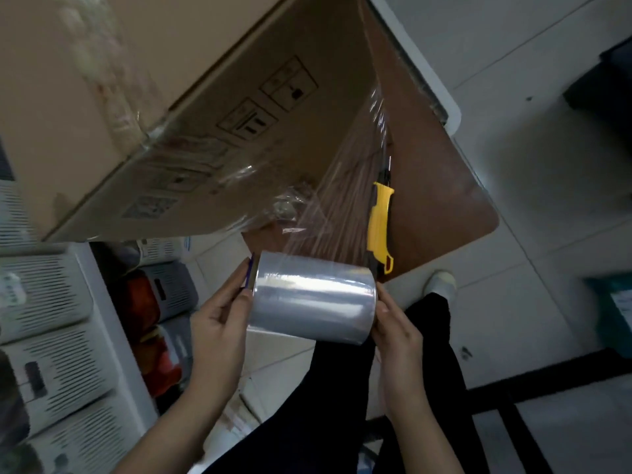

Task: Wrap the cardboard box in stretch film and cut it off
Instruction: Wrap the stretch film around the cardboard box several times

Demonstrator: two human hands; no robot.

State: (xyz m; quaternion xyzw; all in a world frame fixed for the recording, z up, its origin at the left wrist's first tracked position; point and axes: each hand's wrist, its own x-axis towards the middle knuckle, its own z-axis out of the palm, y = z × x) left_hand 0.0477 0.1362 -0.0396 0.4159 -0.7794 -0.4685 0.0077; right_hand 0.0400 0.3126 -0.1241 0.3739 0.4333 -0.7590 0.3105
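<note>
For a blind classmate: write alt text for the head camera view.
The left hand and right hand hold a stretch film roll by its ends, film stretching to the cardboard box on a brown table; a yellow knife lies alongside.

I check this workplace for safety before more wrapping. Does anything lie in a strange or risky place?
The yellow utility knife lies at the edge of the brown table, right beside the stretched film. Pulling the film might knock it off.
</note>
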